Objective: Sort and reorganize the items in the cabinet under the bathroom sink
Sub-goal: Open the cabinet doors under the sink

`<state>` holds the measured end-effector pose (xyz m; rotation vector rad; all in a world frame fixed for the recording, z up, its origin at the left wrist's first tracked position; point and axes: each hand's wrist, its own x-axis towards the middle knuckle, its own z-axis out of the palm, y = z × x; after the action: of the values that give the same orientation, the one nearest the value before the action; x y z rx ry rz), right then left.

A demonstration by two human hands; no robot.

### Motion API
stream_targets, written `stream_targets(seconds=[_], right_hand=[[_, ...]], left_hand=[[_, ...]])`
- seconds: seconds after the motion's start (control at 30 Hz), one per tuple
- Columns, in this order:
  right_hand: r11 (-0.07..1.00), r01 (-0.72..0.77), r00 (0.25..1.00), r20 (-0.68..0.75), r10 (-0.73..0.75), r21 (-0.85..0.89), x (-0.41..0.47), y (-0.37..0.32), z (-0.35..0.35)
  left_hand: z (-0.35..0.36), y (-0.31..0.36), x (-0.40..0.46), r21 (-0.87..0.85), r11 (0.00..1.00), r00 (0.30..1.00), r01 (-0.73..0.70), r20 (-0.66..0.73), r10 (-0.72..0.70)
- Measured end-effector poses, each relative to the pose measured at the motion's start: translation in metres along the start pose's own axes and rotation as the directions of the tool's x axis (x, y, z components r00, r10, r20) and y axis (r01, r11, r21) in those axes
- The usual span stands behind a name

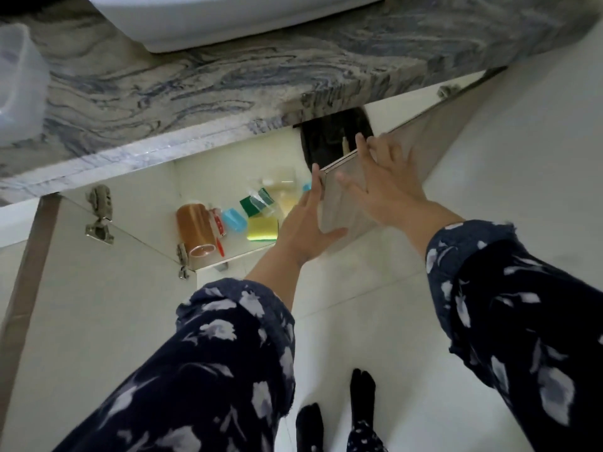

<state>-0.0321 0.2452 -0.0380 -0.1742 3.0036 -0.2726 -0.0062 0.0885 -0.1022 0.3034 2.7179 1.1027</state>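
Note:
The open cabinet [208,177] under the marble counter holds an amber cylinder [194,228] lying on its side, a red-and-white item [218,221], a blue item [233,219], a green sponge [256,201], a yellow sponge [262,229] and a clear bottle [283,187]. The right cabinet door [341,207] stands partly swung in front of the opening. My left hand [305,228] lies with straight fingers along that door's free edge, thumb on its face. My right hand [385,177] is spread flat on the door's face, fingertips at its top edge.
The left door [98,305] hangs wide open with its hinges [99,212] showing. A white basin [208,17] sits on the marble counter [228,79], with a clear plastic tub [18,83] at the left. A dark pipe opening [329,138] shows behind the right door. My feet [336,415] stand on white floor tiles.

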Motion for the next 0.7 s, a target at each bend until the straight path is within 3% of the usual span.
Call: stream_targets(seconds=[0.33, 0.53, 0.7], right_hand=[[0.990, -0.126, 0.990, -0.068, 0.122, -0.059, -0.050, 0.017, 0.004], [0.984, -0.172, 0.985, 0.003, 0.172, -0.039, -0.064, 0.042, -0.002], [0.989, -0.104, 0.989, 0.094, 0.115, -0.108, -0.100, 0.083, -0.015]], left_hand=[[0.048, 0.034, -0.050, -0.017, 0.999, 0.999, -0.036, 0.036, 0.037], [0.069, 0.054, -0.070, 0.020, 0.999, 0.998, -0.028, 0.052, 0.027], [0.099, 0.085, -0.083, 0.056, 0.994, 0.994, -0.089, 0.066, 0.085]])
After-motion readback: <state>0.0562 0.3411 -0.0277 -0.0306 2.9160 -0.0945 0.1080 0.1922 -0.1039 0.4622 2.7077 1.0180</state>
